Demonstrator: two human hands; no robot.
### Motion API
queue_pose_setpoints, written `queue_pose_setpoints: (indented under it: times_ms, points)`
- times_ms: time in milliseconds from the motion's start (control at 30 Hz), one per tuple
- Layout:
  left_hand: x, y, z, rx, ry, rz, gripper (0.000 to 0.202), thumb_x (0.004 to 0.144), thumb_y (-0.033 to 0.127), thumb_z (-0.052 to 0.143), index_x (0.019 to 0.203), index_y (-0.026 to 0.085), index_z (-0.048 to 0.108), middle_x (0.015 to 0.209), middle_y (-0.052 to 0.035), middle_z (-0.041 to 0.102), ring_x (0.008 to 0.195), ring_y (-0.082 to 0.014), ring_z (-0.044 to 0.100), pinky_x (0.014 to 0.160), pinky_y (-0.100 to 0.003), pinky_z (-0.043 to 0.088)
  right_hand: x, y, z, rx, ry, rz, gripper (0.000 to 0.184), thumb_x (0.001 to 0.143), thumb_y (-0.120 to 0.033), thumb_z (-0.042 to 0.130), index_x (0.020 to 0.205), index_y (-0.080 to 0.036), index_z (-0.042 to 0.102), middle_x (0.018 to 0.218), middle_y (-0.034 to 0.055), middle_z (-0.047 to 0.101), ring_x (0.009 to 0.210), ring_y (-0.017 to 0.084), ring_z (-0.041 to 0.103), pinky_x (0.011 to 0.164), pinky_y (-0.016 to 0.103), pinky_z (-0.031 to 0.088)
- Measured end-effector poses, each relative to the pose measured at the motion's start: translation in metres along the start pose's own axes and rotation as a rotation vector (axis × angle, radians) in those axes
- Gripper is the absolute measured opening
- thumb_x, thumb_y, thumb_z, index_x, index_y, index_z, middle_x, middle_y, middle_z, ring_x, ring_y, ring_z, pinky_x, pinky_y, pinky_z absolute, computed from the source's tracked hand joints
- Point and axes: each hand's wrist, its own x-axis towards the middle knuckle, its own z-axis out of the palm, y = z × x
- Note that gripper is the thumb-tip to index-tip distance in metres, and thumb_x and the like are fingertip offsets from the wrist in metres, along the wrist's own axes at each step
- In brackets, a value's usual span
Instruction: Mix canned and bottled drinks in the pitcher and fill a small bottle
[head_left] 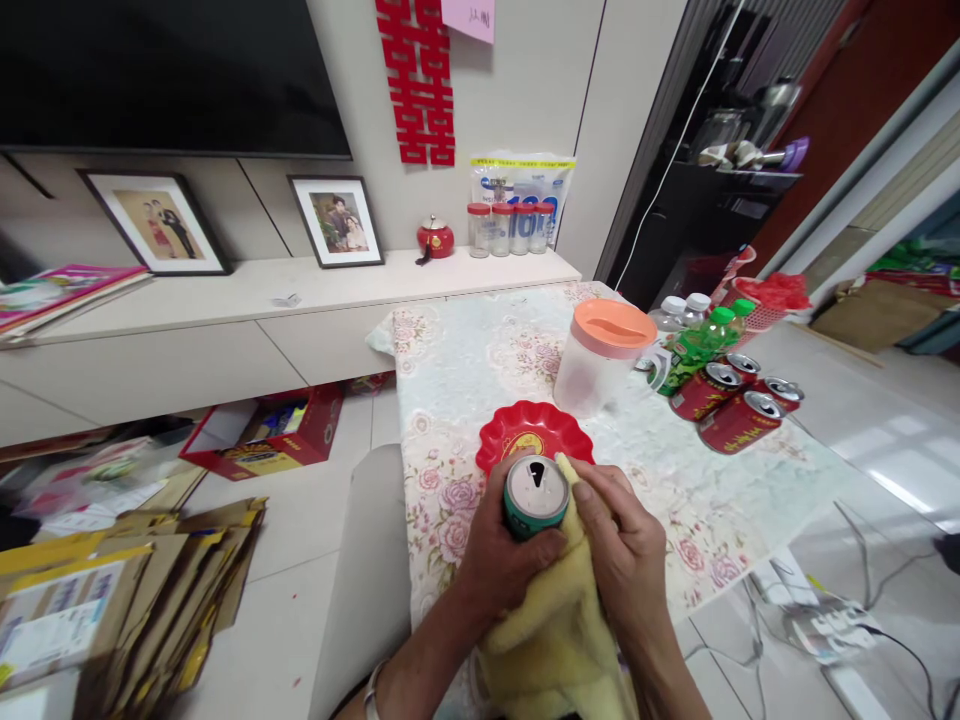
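My left hand is wrapped round a green drink can with an opened top, held upright above the near edge of the table. My right hand presses a yellow cloth against the can's right side, fingers closed on the cloth. The cloth hangs down between my forearms. Just behind the can lies an empty red scalloped plate on the floral tablecloth.
A clear jug with an orange lid stands behind the plate. Three red cans and green and clear bottles sit at the table's right. A low white cabinet runs along the wall. Flattened cardboard lies on the floor at left.
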Motion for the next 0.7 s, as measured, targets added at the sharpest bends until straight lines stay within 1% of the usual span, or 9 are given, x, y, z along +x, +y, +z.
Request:
queue_pose_setpoints:
  times_ms: [133,233,300,400,433,500,600,700]
  points:
    - [0.0,-0.003,-0.004,0.064,-0.035,0.106,0.067,0.071,0.018,0.082,0.133,0.031,0.059,0.128,-0.002,0.07,0.117,-0.0251,0.068,0.103,-0.04,0.055,0.012,0.003,-0.003,0.048,-0.092,0.062,0.022,0.095,-0.044,0.069,0.107,-0.032,0.084,0.105,0.0034,0.074,0.101,0.019,0.068,0.09,0.031,0.051]
    - [0.001,-0.003,-0.008,0.19,-0.026,0.218,0.069,0.071,0.017,0.08,0.134,0.032,0.058,0.132,-0.0026,0.066,0.123,-0.0262,0.063,0.109,-0.044,0.051,0.018,0.008,-0.002,0.065,-0.156,0.131,0.026,0.095,-0.048,0.07,0.104,-0.029,0.084,0.103,0.0052,0.076,0.099,0.022,0.071,0.084,0.032,0.053]
    - [0.002,-0.002,-0.01,0.27,0.0,0.289,0.069,0.072,0.021,0.08,0.136,0.032,0.057,0.134,-0.0042,0.063,0.126,-0.0274,0.06,0.112,-0.046,0.048,0.018,0.012,0.001,0.066,-0.175,0.167,0.03,0.094,-0.05,0.069,0.102,-0.026,0.085,0.098,0.0061,0.077,0.096,0.023,0.071,0.08,0.033,0.053]
    - [0.006,0.0,-0.012,0.303,0.026,0.353,0.065,0.077,0.033,0.08,0.137,0.031,0.056,0.133,-0.006,0.061,0.124,-0.0275,0.06,0.11,-0.046,0.049,0.012,0.018,0.004,0.046,-0.166,0.197,0.034,0.092,-0.053,0.069,0.1,-0.023,0.085,0.094,0.0066,0.077,0.09,0.023,0.07,0.079,0.033,0.053]
    - [0.007,0.001,-0.012,0.304,0.035,0.366,0.063,0.079,0.036,0.079,0.137,0.03,0.056,0.132,-0.0063,0.06,0.123,-0.0275,0.06,0.109,-0.046,0.049,0.009,0.021,0.005,0.036,-0.157,0.202,0.035,0.092,-0.053,0.07,0.099,-0.023,0.085,0.094,0.0067,0.076,0.089,0.022,0.07,0.08,0.034,0.053]
    - [0.01,0.001,-0.012,0.329,0.067,0.377,0.061,0.08,0.038,0.078,0.136,0.03,0.056,0.131,-0.0066,0.06,0.122,-0.0276,0.059,0.109,-0.047,0.049,0.002,0.024,0.006,0.014,-0.136,0.208,0.035,0.092,-0.053,0.07,0.1,-0.022,0.084,0.096,0.0072,0.076,0.09,0.022,0.069,0.083,0.035,0.053]
    - [0.011,0.0,-0.01,0.393,0.122,0.367,0.058,0.077,0.03,0.077,0.131,0.029,0.058,0.125,-0.0058,0.061,0.117,-0.0271,0.06,0.105,-0.046,0.051,-0.01,0.024,0.007,-0.004,-0.108,0.209,0.033,0.092,-0.051,0.07,0.102,-0.022,0.084,0.098,0.0069,0.076,0.092,0.022,0.069,0.085,0.035,0.052]
    - [0.01,-0.002,-0.009,0.413,0.146,0.324,0.057,0.072,0.02,0.074,0.127,0.029,0.06,0.117,-0.0037,0.062,0.109,-0.0249,0.063,0.098,-0.043,0.054,-0.021,0.017,0.005,0.0,-0.084,0.197,0.03,0.094,-0.049,0.069,0.106,-0.024,0.082,0.099,0.0053,0.074,0.093,0.021,0.069,0.086,0.033,0.052]
